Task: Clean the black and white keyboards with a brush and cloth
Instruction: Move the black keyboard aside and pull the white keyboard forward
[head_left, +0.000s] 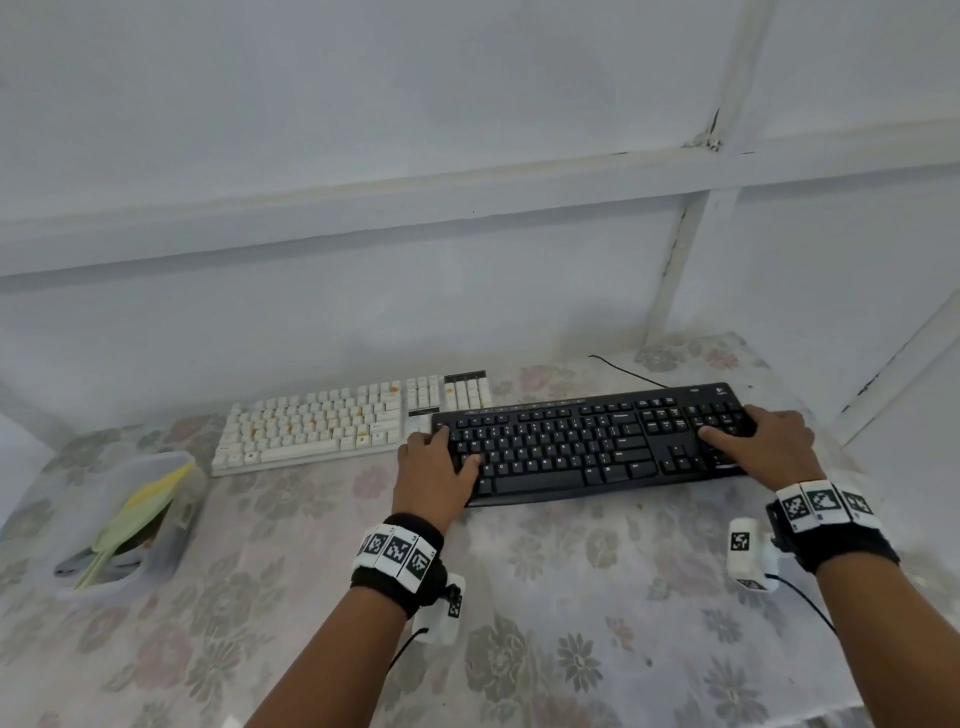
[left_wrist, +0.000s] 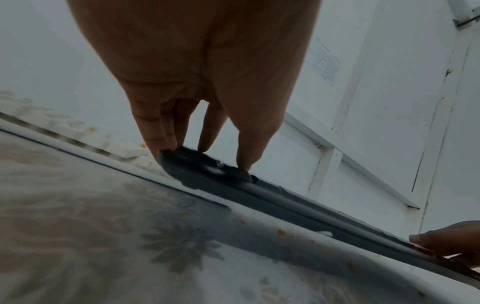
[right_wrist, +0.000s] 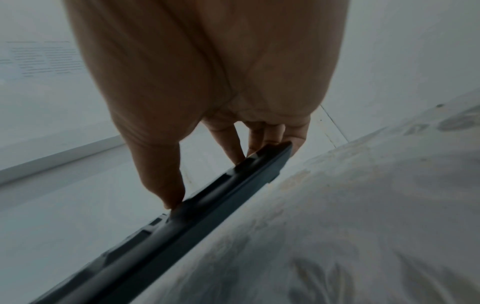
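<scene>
Head view shows both hands gripping the black keyboard (head_left: 592, 441) by its ends on the floral-covered bench (head_left: 545, 597): the left hand (head_left: 434, 470) curls around the left end, thumb on the keys, and the right hand (head_left: 763, 441) clasps the right end over the number pad. Just beside its far left corner lies the stained white keyboard (head_left: 317, 428). A clear plastic container (head_left: 176, 519) holding a pale green brush (head_left: 130, 525) sits well to the left.
</scene>
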